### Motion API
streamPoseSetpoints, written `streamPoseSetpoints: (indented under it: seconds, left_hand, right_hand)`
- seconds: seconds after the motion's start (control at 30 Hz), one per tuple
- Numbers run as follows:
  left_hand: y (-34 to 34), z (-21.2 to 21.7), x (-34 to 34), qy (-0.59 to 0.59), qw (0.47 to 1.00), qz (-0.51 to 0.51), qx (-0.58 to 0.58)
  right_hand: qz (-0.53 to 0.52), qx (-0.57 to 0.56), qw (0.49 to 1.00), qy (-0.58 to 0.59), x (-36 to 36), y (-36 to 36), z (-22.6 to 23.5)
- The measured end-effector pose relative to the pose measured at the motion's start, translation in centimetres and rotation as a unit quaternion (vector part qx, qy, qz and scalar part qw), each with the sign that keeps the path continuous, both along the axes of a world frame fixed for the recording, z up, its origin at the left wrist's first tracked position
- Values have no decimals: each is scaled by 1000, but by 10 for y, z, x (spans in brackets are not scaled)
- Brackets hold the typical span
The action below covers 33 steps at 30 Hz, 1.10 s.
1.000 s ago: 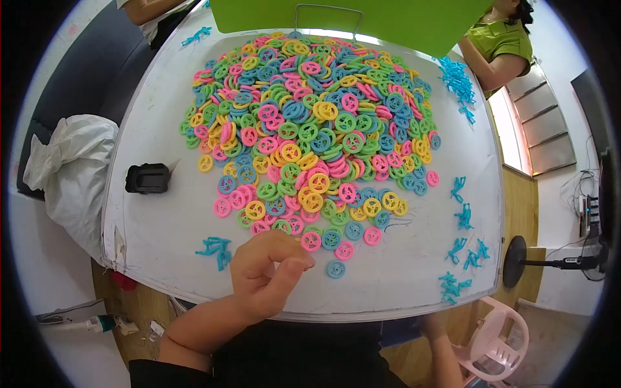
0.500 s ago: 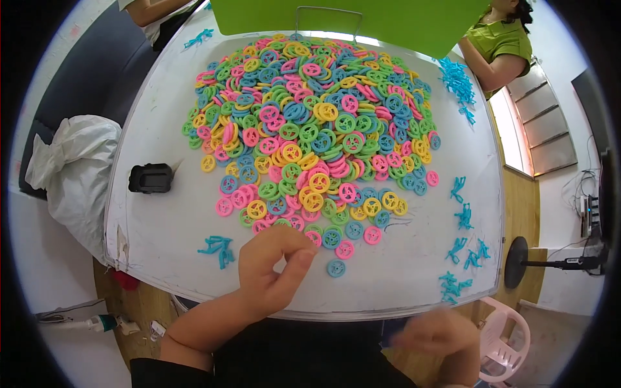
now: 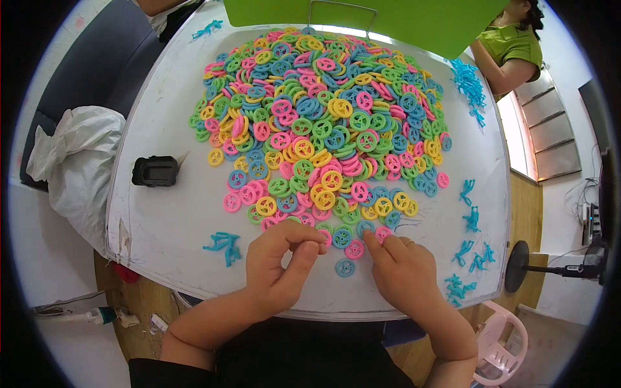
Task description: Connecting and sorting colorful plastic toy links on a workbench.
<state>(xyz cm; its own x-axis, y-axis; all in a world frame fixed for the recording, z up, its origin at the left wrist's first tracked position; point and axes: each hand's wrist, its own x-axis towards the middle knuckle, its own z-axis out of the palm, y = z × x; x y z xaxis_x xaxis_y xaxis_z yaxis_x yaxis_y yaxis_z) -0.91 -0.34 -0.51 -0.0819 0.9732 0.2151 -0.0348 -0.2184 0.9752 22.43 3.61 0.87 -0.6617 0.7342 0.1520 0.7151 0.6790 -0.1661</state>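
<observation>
A wide heap of small plastic spoked wheels (image 3: 323, 129) in pink, blue, green and yellow covers the middle of the table. My left hand (image 3: 281, 262) is closed in a pinch at the heap's near edge; whatever is between thumb and finger is too hidden to name. My right hand (image 3: 404, 268) reaches in beside it, index finger stretched onto a blue wheel (image 3: 365, 227); its thumb is out of sight. Between the hands lie a pink wheel (image 3: 354, 249) and a separate blue wheel (image 3: 345, 268).
Small teal plastic pieces (image 3: 224, 247) lie left of my left hand. More teal clusters (image 3: 471, 219) line the right side, with a teal pile (image 3: 469, 83) farther back. A black tray (image 3: 155, 171) sits at left. Across the table are a green board (image 3: 369, 22) and a person (image 3: 515, 55).
My right hand has come up from below the table's near edge to the wheels at the heap's front. My left hand stays pinched in nearly the same place. The view has shifted slightly.
</observation>
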Motion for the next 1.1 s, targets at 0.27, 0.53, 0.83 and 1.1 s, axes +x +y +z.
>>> streamPoseSetpoints:
  seconds: [0.27,0.53,0.83,1.1]
  left_hand:
    - [-1,0,1,16,1000,-3,10]
    - [-1,5,-1,40,998,-47,-13]
    - [-4,-1,1,10,1000,-2,-3]
    - [-5,1,5,17,1000,-16,0]
  right_hand:
    - [-32,-17,999,21,14,-20,2]
    - [33,-4,997,75,5,-48,-4]
    - [52,-68,995,52,7,-67,-9]
    - [-178,-112,964,164,80,-20,3]
